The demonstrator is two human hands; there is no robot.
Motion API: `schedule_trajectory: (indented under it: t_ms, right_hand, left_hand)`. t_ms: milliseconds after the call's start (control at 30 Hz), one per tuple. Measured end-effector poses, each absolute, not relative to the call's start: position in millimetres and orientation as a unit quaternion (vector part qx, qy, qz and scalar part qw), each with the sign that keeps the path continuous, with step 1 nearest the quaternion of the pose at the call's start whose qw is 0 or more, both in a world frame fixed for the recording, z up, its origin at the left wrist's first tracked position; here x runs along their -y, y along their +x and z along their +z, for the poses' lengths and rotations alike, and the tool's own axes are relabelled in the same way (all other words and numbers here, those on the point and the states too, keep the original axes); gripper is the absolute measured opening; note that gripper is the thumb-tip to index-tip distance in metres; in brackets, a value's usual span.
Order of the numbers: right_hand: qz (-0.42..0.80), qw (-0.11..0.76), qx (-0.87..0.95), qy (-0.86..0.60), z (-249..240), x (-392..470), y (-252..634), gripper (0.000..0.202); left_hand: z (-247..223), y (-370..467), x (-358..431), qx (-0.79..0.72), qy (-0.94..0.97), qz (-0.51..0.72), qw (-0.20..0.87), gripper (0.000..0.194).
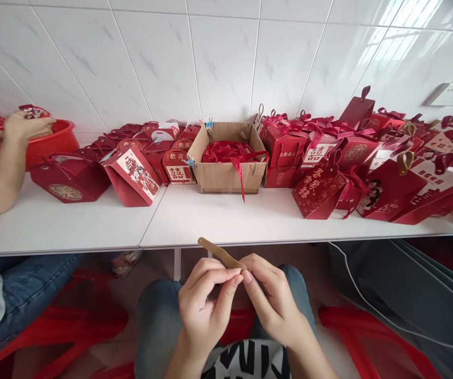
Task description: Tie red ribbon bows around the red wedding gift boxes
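A tan strap (pixel 217 251) with a small hole at its far end is pinched between my two hands, above my lap and just in front of the table edge. My left hand (pixel 209 295) grips it with thumb and forefinger. On the same end, the fingertips of my right hand (pixel 272 295) are closed, touching those of the left. The free end points up and to the left; the pinched end is mostly hidden by my fingers. Similar looped straps top some of the red gift boxes, such as a box with a tan loop (pixel 392 189) at the right.
On the white table (pixel 218 221), a cardboard box (pixel 228 179) holds red ribbon (pixel 230 152). Red gift boxes (pixel 135 176) are crowded on both sides of it. At the left, another person's hands (pixel 29 126) are at a red basin (pixel 52 145). A white cable (pixel 364 300) hangs at right.
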State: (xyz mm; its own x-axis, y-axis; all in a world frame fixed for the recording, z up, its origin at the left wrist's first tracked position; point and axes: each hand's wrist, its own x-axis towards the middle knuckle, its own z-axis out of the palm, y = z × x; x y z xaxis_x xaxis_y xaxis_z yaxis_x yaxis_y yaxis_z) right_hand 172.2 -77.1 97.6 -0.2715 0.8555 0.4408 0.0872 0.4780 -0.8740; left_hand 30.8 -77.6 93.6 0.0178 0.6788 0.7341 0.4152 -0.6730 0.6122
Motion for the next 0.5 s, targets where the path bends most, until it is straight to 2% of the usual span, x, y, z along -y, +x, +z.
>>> schedule_trajectory:
  t_ms: [100, 333, 500]
  right_hand:
    - [0.368, 0.499, 0.702, -0.350, 96.6, 75.6, 172.3, 0.015]
    - [0.320, 0.512, 0.712, -0.360, 90.9, 73.6, 169.0, 0.013]
    - [0.292, 0.506, 0.725, -0.365, 85.9, 71.5, 167.0, 0.012]
  left_hand:
    - [91.5, 31.4, 77.3, -0.376, 0.712, 0.582, 0.110, 0.018]
    - [92.9, 31.5, 76.0, -0.388, 0.720, 0.574, 0.032, 0.018]
    - [91.3, 31.1, 73.8, -0.406, 0.709, 0.570, 0.092, 0.012]
